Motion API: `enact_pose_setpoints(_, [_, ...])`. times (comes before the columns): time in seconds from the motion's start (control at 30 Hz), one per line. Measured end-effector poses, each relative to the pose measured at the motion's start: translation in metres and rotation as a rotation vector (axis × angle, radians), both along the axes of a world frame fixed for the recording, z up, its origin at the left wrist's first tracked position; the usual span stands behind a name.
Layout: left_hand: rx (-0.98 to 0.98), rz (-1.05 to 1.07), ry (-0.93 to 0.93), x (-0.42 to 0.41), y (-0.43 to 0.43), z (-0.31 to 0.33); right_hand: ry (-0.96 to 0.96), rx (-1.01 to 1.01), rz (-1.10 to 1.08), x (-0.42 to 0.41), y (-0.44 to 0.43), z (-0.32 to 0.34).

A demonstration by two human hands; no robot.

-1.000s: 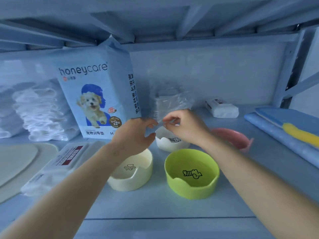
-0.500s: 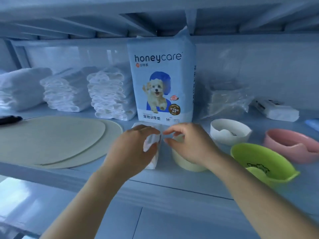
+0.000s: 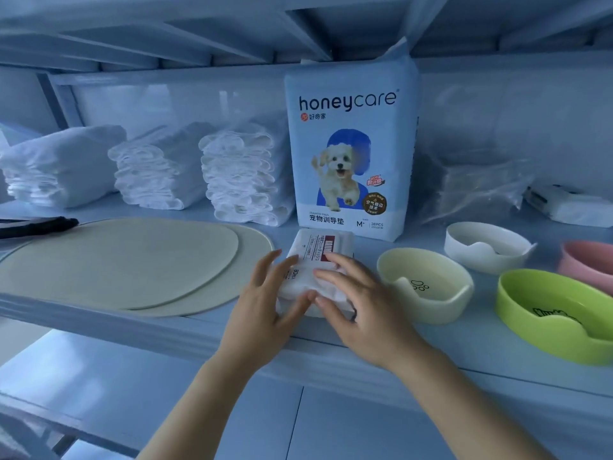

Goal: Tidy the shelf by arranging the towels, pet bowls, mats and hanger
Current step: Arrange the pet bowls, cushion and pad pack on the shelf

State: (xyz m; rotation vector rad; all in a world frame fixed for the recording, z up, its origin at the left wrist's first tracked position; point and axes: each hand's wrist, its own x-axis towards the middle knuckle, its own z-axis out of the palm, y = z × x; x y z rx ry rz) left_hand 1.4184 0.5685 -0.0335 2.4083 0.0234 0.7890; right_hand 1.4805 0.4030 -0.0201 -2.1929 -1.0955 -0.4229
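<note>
A white wipes pack lies on the shelf in front of the honeycare pad bag. My left hand rests against its left side with spread fingers. My right hand lies on its right side, fingers straight. Two beige oval mats overlap at the left. Three stacks of white towels stand behind them. A cream bowl, a white bowl, a green bowl and a pink bowl sit at the right. A black hanger end shows at far left.
A clear plastic bag leans against the back wall on the right. Another white pack lies at far right. The upper shelf's beams hang close overhead.
My view swung left from the bowls to the mats and towels. Both hands came down from pinching a small white wrapper and now lie open on the wipes pack.
</note>
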Motion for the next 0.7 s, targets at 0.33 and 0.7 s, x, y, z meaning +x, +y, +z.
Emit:
enact_pose_setpoints(0.33, [-0.061,-0.122,0.017,-0.003,0.004,-0.005,-0.032,0.066,0.004,0.003,-0.001,-0.008])
enact_pose_setpoints(0.7, [-0.104,-0.084,0.114,0.0,0.007,-0.001,0.122,0.048,-0.036,0.002,-0.003,-0.004])
